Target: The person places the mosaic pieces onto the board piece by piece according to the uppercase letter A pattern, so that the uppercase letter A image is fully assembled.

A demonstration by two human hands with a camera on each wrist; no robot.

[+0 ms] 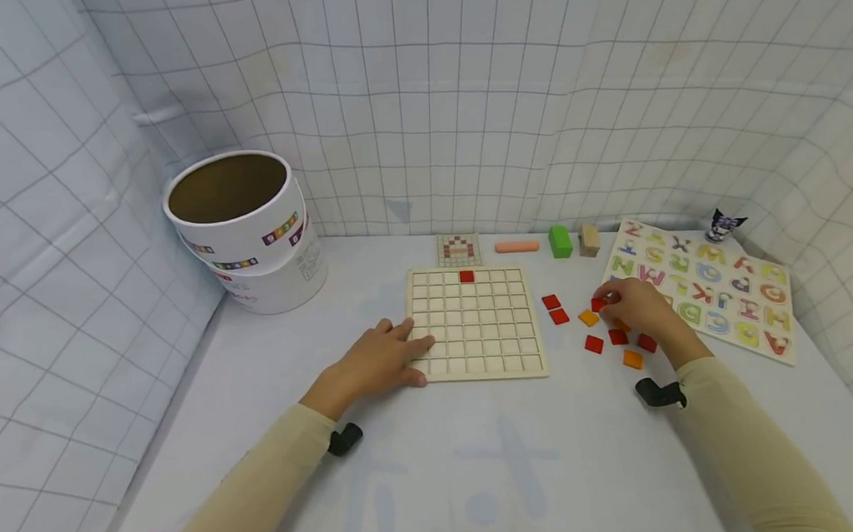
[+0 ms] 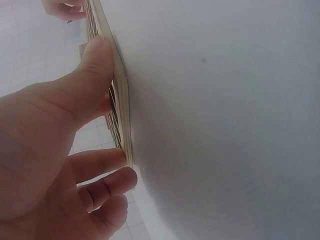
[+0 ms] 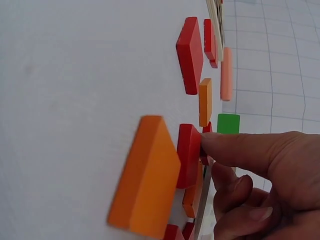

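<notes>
A pale wooden grid board lies in the middle of the table, with one red tile in its top row. My left hand rests spread at the board's left edge; the left wrist view has the thumb against its rim. To the board's right, my right hand pinches a small red tile between thumb and fingertips, partly hidden by them. Around it lie loose square tiles, such as a red one and an orange one.
A white bucket stands at the back left. Behind the board are a small pattern card, an orange stick, a green block and a wooden block. An alphabet board and a small figurine are at right.
</notes>
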